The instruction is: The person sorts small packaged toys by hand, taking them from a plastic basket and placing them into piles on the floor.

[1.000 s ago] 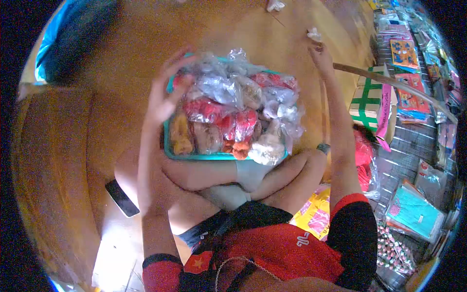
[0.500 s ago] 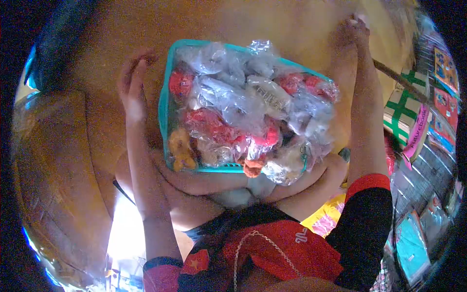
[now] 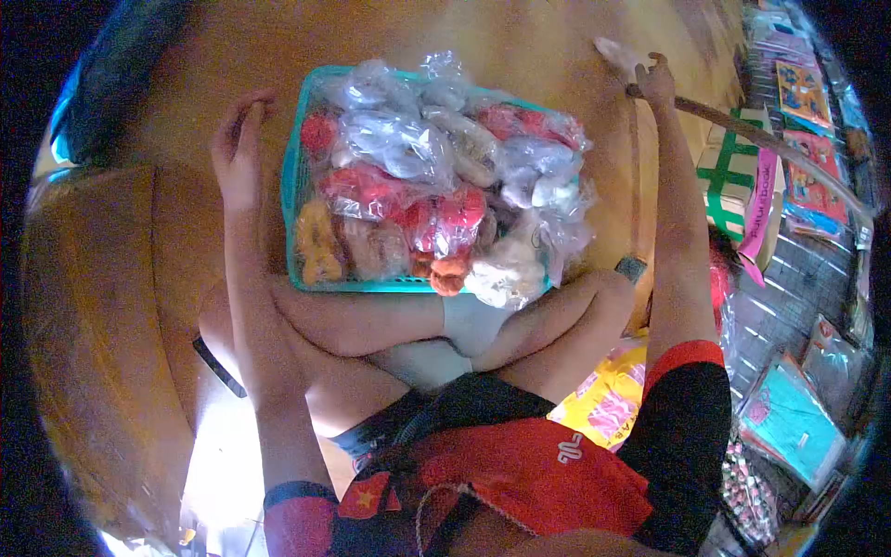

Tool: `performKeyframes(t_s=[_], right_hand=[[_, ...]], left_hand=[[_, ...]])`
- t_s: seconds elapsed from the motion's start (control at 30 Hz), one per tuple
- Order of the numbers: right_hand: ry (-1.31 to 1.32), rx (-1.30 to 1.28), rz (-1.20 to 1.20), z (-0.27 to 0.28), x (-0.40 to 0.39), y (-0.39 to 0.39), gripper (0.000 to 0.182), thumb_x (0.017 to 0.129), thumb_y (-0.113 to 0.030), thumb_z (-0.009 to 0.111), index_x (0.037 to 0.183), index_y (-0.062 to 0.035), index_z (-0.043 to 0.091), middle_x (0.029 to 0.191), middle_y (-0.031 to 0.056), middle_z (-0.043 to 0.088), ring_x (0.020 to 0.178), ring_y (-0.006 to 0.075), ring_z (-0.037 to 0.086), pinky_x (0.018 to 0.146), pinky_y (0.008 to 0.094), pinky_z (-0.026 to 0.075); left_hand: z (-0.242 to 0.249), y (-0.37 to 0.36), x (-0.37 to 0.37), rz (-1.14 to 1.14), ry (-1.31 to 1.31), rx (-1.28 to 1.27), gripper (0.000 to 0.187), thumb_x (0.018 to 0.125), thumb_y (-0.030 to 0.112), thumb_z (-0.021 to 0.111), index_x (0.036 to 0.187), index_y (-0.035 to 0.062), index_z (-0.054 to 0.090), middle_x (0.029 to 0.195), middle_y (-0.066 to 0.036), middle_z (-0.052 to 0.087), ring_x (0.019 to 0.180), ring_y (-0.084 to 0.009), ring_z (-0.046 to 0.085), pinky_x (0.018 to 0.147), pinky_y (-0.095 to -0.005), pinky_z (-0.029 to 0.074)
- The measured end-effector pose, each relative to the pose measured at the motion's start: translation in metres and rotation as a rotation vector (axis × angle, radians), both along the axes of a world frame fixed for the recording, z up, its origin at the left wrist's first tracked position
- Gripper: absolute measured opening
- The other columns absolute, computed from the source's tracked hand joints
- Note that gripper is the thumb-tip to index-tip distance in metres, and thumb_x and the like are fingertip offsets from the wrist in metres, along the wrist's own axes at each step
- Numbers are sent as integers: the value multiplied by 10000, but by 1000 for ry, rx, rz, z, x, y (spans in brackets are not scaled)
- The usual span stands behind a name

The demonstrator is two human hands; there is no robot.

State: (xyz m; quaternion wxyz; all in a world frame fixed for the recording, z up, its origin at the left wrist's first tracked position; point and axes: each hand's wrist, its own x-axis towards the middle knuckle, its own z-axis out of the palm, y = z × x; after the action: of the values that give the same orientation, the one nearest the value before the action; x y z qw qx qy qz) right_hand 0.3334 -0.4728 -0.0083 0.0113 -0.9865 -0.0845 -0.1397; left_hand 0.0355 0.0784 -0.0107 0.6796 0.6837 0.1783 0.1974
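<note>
A turquoise plastic basket stands in front of my crossed legs. It is heaped with clear-wrapped bundles: red, whitish, cream and a yellow-brown one. What these bundles are, I cannot make out. Left of the basket, my left hand hovers with loosely bent fingers, apart from its rim and holding nothing. My right hand reaches far forward right, its fingers apart. Just left of its fingertips is a blurred whitish piece, seemingly thin plastic, apart from the hand.
A long brown bar runs under my right wrist toward the right. Beyond it are a box with green tape, a pink labelled strip and packaged goods on a dark rack. A yellow bag lies beside my right leg.
The view has shifted, so the basket appears further left and higher. The fingers of my right hand have spread, and the whitish piece now shows to the left of them. My left hand remains beside the basket.
</note>
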Motion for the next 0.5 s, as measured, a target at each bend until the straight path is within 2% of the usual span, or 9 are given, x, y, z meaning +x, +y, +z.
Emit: performKeyframes(t_s=[0.03,0.07,0.17,0.27,0.4,0.47,0.5], right_hand=[[-44,-44,53,-6,1,3,484,740,-277,586,1117,1,466,721,225,591,771,351,602,711,410,463],[-2,-84,3,-11,4,6,637,727,-343,616,1246,-47,394,872,256,575,865,366,581,784,409,458],[118,-114,-232,-9,-11,38,725,712,-412,639,1306,-127,335,1061,262,502,958,405,537,848,441,435],[75,-219,-185,-32,-8,26,543,785,-412,558,1253,-196,387,1100,282,489,950,441,533,762,523,464],[247,-326,-102,-69,21,-14,611,756,-448,585,1248,-143,387,1004,247,539,900,425,558,766,509,463],[298,-276,-84,-67,14,-9,693,734,-460,622,1271,-116,350,977,234,542,960,409,533,837,498,424],[310,-213,-78,-64,9,-8,659,743,-442,619,1249,-100,369,948,226,555,937,401,545,817,485,433]], left_hand=[[3,2,-4,7,17,19,188,864,125,517,967,0,611,989,-76,621,909,-147,561,817,-279,432],[5,4,-6,12,37,38,179,863,118,516,958,2,614,984,-73,622,907,-145,562,816,-276,433],[-5,11,-2,32,51,71,182,866,128,518,958,6,616,965,-69,627,902,-145,566,820,-278,433],[-15,12,6,27,82,18,194,867,142,524,967,5,616,973,-74,626,904,-151,568,826,-280,432],[-22,4,17,-26,141,39,209,869,150,523,983,1,614,987,-77,624,912,-159,568,840,-283,427],[-22,-1,17,-7,222,12,213,869,149,520,991,0,612,992,-77,622,918,-163,567,845,-282,423],[-25,0,17,-25,192,-4,215,869,152,521,993,1,612,990,-76,623,919,-161,566,847,-281,421]])
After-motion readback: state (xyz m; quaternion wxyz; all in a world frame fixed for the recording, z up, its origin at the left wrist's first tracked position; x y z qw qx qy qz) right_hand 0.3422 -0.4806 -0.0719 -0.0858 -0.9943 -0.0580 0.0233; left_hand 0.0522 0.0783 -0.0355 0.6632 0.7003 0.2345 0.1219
